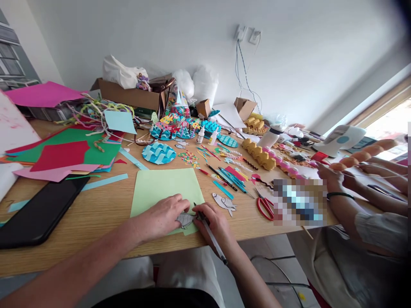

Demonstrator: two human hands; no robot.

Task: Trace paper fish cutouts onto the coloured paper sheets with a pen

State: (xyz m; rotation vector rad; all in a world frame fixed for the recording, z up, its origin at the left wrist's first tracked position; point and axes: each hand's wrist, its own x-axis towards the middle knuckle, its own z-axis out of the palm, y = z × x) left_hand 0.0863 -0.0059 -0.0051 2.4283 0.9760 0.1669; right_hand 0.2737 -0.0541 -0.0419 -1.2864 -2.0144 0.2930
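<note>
A light green sheet of paper [165, 186] lies on the table in front of me. My left hand [168, 210] rests on its lower part with curled fingers, holding a small grey paper fish cutout [185, 220] down against it. In my right hand [216, 224] is a pen [213, 239] with a clear barrel, its tip pointing up and away from me, above the fish's right end. The right fingers also lie close to the cutout and partly hide its tail. More paper fish cutouts [224, 203] lie just right of the green sheet.
Red-handled scissors [265, 207], pencils [221, 177] and a blue wavy paper oval [159, 152] lie around the sheet. A black phone [45, 214] and stacked coloured paper [70, 147] are at left. At right, another person's hands [332, 177] hold an orange bumpy strip [362, 157].
</note>
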